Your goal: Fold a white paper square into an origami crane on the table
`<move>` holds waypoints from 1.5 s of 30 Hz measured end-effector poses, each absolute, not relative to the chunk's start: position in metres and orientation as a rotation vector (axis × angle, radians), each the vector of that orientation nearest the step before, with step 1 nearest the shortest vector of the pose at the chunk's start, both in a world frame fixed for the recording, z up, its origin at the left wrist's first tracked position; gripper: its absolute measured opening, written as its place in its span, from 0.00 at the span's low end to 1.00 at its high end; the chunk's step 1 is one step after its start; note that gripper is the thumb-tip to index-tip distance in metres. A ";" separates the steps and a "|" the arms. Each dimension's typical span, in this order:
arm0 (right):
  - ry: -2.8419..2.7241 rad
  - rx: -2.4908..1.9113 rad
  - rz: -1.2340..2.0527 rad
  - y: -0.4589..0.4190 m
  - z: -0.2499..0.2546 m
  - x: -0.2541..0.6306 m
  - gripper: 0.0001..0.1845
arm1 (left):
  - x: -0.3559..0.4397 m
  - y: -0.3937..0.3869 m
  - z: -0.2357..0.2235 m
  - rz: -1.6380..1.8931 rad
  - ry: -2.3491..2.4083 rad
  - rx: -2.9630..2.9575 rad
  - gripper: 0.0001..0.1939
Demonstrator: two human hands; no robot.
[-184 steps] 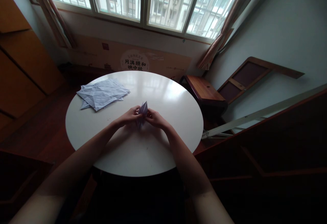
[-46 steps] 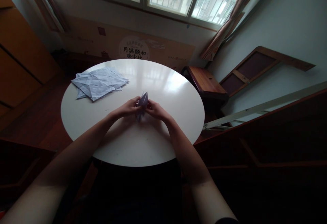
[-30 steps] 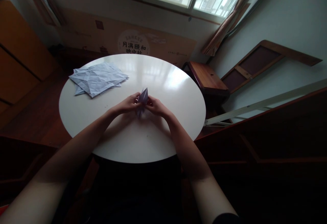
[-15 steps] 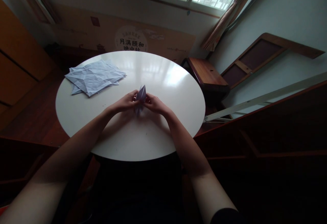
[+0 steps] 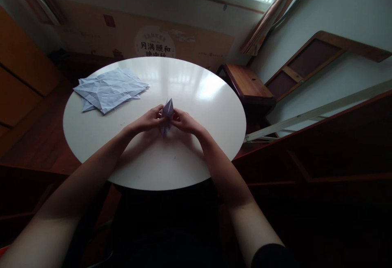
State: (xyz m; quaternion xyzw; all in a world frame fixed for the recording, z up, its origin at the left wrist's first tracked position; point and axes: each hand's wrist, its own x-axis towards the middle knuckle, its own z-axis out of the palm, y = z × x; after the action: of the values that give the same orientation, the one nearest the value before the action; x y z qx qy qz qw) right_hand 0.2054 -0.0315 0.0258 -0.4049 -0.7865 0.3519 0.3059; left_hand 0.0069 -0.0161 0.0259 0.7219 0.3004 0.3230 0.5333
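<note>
Between my two hands, just above the middle of the table, is a small folded paper point(image 5: 167, 109), pale purple-grey, with a pointed tip upward and a light line down its face. My left hand point(image 5: 152, 118) pinches its left side, thumb toward me. On the opposite side my right hand point(image 5: 183, 120) grips the right edge with thumb and fingers. Parts of the folded paper lie hidden behind my fingers, and its lower end looks blurred. A stack of creased white paper sheets point(image 5: 110, 90) rests at the table's back left.
The round white table point(image 5: 147, 170) has a glossy top. A wooden stool or small bench point(image 5: 248, 81) stands beyond its right rim. A long pale rail point(image 5: 284, 126) slants up at the right. Orange-brown cabinets point(image 5: 21, 64) stand at the left, below a curtain.
The view has shifted slightly, so the table sits a little higher and farther left. Both hands keep their hold on the folded paper, with hardly any movement.
</note>
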 end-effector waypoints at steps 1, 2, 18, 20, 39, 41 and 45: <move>-2.079 -1.069 0.939 -0.032 0.026 0.205 0.12 | 0.007 -0.016 0.026 0.767 0.718 1.720 0.22; -2.078 -1.064 0.947 -0.032 0.026 0.205 0.12 | 0.006 -0.016 0.026 0.765 0.719 1.718 0.23; -2.108 -1.020 0.939 -0.030 0.024 0.206 0.14 | 0.008 -0.018 0.032 0.759 0.723 1.711 0.25; -2.110 -1.028 0.931 -0.031 0.025 0.206 0.14 | 0.008 -0.018 0.031 0.761 0.718 1.706 0.25; -2.097 -1.030 0.938 -0.031 0.025 0.206 0.15 | 0.007 -0.012 0.019 0.794 0.682 1.727 0.20; -2.103 -1.044 0.922 -0.031 0.024 0.206 0.16 | 0.007 -0.012 0.018 0.792 0.688 1.730 0.20; -2.105 -1.054 0.905 -0.030 0.024 0.206 0.16 | 0.007 -0.011 0.018 0.785 0.699 1.724 0.21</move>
State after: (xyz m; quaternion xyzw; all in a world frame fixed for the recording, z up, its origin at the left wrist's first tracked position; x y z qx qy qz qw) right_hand 0.2063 -0.0304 0.0235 -0.3979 -0.7950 0.3418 0.3047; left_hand 0.0069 -0.0113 0.0176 0.7229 0.2930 0.3292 0.5322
